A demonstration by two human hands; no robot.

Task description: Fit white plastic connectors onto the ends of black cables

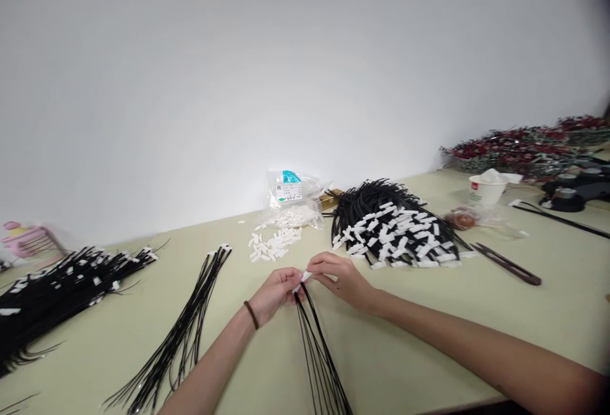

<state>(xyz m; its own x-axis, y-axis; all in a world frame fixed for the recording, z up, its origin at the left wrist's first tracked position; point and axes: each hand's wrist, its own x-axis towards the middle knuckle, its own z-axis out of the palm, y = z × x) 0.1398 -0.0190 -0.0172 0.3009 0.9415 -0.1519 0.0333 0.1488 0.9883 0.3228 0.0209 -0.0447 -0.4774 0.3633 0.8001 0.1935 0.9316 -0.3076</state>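
Near the table's front, both my hands meet at the top of several thin black wires (317, 351) that hang toward me. My left hand (279, 289) is closed around the wires' upper ends, where bits of white plastic show between its fingers. From the other side my right hand (342, 280) pinches a small white connector (306, 276) at these ends. The fingers partly hide how wires and connector join. Just beyond my hands lie loose white connectors (274, 244), and a bundle of black wires with white ends (195, 313) rests left of my left forearm.
A large heap of black cables with white connectors (400, 234) lies back right, with dark tweezers (509, 264) beside it. Behind are a clear plastic bag (291, 202) and a paper cup (485, 191). More black cables (61, 291) cover the far left. Red-and-green wiring (524, 148) sits far right.
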